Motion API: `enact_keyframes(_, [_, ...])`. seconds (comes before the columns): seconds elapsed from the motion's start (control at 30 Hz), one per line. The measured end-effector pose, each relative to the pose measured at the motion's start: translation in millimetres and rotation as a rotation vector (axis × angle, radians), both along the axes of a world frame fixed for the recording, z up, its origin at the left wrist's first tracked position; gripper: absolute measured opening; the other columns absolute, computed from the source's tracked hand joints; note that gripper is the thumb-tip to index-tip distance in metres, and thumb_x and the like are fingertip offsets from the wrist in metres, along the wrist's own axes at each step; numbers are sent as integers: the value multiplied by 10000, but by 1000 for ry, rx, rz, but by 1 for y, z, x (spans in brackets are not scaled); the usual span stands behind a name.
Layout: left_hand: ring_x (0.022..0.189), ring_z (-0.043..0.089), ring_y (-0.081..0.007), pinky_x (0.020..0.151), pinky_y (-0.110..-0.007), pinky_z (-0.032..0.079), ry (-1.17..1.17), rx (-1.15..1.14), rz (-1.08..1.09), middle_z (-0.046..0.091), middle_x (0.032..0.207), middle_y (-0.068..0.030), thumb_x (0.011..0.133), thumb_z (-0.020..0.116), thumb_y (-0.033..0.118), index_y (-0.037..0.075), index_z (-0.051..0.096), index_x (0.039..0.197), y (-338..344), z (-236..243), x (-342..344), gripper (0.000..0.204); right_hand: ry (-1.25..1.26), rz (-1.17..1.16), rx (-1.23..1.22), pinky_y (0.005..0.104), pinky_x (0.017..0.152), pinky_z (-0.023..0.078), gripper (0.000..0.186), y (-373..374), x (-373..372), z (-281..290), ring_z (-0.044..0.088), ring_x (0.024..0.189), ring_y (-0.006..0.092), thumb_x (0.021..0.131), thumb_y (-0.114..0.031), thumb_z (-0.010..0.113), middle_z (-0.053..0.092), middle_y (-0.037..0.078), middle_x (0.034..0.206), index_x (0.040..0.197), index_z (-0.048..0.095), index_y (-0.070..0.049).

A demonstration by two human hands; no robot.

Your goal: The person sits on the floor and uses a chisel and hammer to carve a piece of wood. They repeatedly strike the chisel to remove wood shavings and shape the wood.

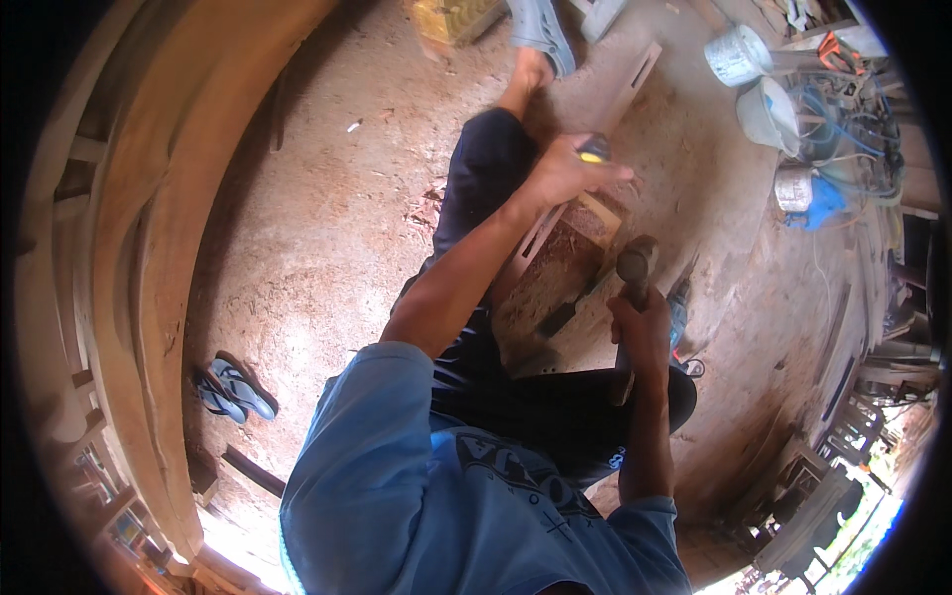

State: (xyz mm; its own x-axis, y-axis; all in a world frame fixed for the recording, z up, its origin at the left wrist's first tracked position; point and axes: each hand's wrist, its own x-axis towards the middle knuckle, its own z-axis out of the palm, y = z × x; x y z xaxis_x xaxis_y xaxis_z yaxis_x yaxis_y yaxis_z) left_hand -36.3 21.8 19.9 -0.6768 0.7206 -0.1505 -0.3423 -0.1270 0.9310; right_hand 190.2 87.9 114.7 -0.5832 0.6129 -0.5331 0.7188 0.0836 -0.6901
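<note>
My left hand [573,174] is closed round a chisel [594,151] with a yellow-and-black handle; its blade is hidden from me. Below that hand runs a long wooden plank [625,87] with narrow slots cut in it, passing beside my left leg. A wooden block [595,220] lies by the plank, with shavings around it. Nearer to me, on the right, my right hand [645,322] grips a hammer [637,260] by its handle, head up and apart from the chisel.
Blue-grey slippers [234,389] lie at left on the dirt floor, beside large curved timbers [164,248]. At the far right stand a white bucket [738,55], a pale basin [768,116] and tangled hoses. A teal tool [678,319] sits past my right hand. A yellow block [451,20] is at the top.
</note>
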Motion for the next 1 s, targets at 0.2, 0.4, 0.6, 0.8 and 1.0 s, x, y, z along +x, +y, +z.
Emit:
enact_keyframes(0.2, [684, 536, -25, 613, -218, 440, 112, 112, -30, 602, 742, 58, 834, 867, 170, 79, 635, 828, -23, -11, 16, 249, 153, 98, 133, 276, 519, 434, 178, -3, -17, 52, 531, 566, 84, 835, -74, 732, 595, 32, 692, 935, 601, -7])
enact_keyframes(0.4, [781, 524, -17, 719, -206, 461, 138, 147, -254, 580, 814, 82, 854, 842, 89, 85, 623, 872, -61, -22, 33, 219, 576, 186, 494, 275, 664, 495, 338, -17, -31, 109, 631, 748, 127, 786, -90, 820, 680, 45, 860, 1073, 660, -11])
enact_keyframes(0.6, [787, 523, -25, 715, -220, 451, 165, 181, -209, 574, 802, 75, 842, 861, 168, 86, 628, 877, -68, -20, 36, 250, 456, 125, 738, 250, 556, 516, 192, -18, -33, 132, 628, 573, 146, 850, -59, 722, 631, 58, 738, 985, 588, -33])
enact_keyframes(0.8, [830, 562, -31, 774, -233, 481, 201, 216, -166, 641, 851, 62, 840, 857, 152, 84, 645, 892, -67, -36, 32, 228, 768, 515, 809, 308, 694, 557, 232, -5, -50, 101, 651, 734, 181, 898, -73, 688, 651, 54, 827, 1097, 583, -17])
enact_keyframes(1.0, [1194, 596, -112, 1010, -279, 497, -367, 694, -260, 614, 1378, -58, 845, 815, 39, 52, 534, 1427, -50, -57, 36, 646, 112, 705, 687, 463, 706, 561, 425, -22, -95, 32, 687, 773, 430, 890, -264, 728, 699, 232, 882, 1230, 621, -31])
